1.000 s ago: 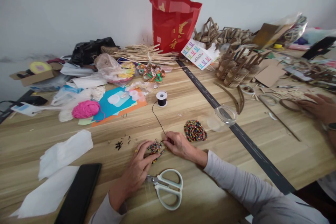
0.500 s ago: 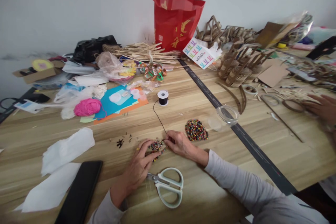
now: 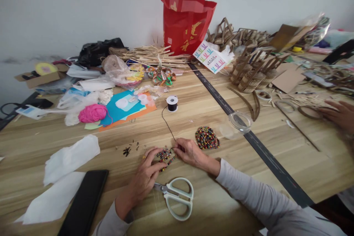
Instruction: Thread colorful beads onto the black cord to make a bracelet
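Small multicoloured loose beads (image 3: 164, 152) lie on the table between my two hands. My left hand (image 3: 144, 172) rests beside them, thumb and fingers apart, the fingertips at the edge of the beads. Its thumb is close to a short beaded strand (image 3: 172, 160). My right hand (image 3: 190, 152) pinches black cord (image 3: 167, 124) near the strand's end; the cord runs back to a white spool (image 3: 172, 103). White-handled scissors (image 3: 179, 198) lie just below the hands, blade tips hidden by my left hand. A heap of strung beads (image 3: 207, 137) sits right of my right hand.
Black cord snippets (image 3: 127, 151), white paper sheets (image 3: 70, 158) and a black phone-like slab (image 3: 84, 202) lie to the left. A clear coil (image 3: 240, 121) is at right. Small woven baskets (image 3: 250, 77) and a red bag (image 3: 188, 22) stand behind. Another person's hand (image 3: 339, 114) is far right.
Almost nothing has moved. My left fingers have shifted very slightly at the beads, and a little more of the loose beads and strand shows. The right hand keeps its pinch.
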### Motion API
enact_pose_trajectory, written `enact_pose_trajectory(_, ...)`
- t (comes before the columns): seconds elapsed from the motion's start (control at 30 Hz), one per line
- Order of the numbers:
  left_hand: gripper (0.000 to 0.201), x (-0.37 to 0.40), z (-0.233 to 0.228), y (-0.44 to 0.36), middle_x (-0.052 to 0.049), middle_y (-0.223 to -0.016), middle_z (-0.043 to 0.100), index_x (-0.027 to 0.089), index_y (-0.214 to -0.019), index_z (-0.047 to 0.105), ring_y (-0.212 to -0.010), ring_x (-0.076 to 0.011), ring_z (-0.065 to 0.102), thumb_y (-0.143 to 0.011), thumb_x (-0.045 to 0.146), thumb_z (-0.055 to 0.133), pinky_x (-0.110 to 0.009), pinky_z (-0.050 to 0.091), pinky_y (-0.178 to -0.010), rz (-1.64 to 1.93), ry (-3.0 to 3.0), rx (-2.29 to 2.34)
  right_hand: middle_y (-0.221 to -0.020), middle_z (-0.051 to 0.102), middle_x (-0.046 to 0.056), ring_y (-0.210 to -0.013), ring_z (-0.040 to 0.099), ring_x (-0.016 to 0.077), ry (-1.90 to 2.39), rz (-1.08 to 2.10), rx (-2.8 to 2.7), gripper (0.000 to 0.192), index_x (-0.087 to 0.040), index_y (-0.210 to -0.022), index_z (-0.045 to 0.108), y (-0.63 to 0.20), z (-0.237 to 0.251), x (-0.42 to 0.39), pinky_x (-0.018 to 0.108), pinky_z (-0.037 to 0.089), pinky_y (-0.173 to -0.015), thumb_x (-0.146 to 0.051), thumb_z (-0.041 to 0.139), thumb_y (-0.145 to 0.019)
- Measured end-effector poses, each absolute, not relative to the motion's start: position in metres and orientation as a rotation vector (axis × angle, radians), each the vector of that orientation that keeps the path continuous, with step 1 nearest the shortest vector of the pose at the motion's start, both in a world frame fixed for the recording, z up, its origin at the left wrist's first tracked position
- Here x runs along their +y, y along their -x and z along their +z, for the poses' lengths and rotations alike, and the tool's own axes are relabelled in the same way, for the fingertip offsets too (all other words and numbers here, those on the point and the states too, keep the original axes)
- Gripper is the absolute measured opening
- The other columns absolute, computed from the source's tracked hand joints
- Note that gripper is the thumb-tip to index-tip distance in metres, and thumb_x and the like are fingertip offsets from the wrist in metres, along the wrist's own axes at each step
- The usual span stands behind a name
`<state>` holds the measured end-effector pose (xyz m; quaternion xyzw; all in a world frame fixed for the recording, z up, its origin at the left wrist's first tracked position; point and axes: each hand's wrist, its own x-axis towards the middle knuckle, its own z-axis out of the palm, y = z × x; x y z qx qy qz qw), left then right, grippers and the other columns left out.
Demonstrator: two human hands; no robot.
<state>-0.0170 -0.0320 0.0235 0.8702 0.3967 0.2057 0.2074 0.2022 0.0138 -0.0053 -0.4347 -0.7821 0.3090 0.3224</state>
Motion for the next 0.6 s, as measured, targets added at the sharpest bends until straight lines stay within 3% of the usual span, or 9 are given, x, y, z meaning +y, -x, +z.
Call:
enact_pose_trajectory(0.37, 0.044, -0.0316, 0.0206, 0.0195, -0.009, -0.135, 0.043, 0.021, -0.1, 0.069, -0.128, -0.0283, 0.032, -0.078, -0.002, 0.039, -0.052, 0.035, -0.105, 0.565, -2.415, 1.102, -0.06, 0.05, -0.003, -0.051, 0.04, 0.0089, 1.156, 0.808, -2.061, 0.007, -0.016, -0.074, 0.054, -0.2024, -0.0032, 0.013, 0.019, 0.03, -0.051, -0.011, 0.054, -0.079)
enact_pose_trajectory(0.6, 0.041, -0.0314, 0.0237, 0.021, -0.009, -0.134, 0.045, 0.018, -0.09, 0.07, -0.129, -0.0282, 0.031, -0.076, -0.003, 0.038, -0.051, 0.035, -0.105, 0.584, -2.376, 1.113, -0.063, 0.052, -0.002, -0.054, 0.044, 0.0099, 1.14, 0.798, -2.07, 0.007, -0.016, -0.075, 0.054, -0.2034, -0.0069, 0.0139, 0.019, 0.032, -0.054, -0.011, 0.055, -0.08)
